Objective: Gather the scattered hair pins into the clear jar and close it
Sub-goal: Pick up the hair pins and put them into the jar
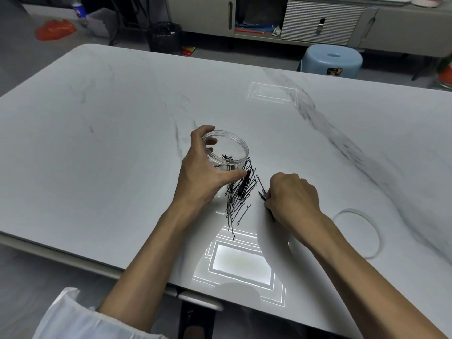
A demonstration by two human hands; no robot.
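Note:
A clear round jar (232,148) stands open on the white marble table (122,143), with a few black hair pins inside it. My left hand (205,167) grips the jar from its left side, thumb across the front. A pile of black hair pins (241,194) lies on the table just in front of the jar. My right hand (292,194) is to the right of the pile, fingers curled down, pinching a few hair pins (263,192) against the tabletop. The jar's clear lid (357,232) lies flat on the table, right of my right forearm.
The table's near edge runs below my forearms. A blue plastic stool (331,60) stands beyond the far edge, with a black bin (165,36) and grey cabinets (318,20) behind. Bright ceiling-light reflections sit on the tabletop near the front.

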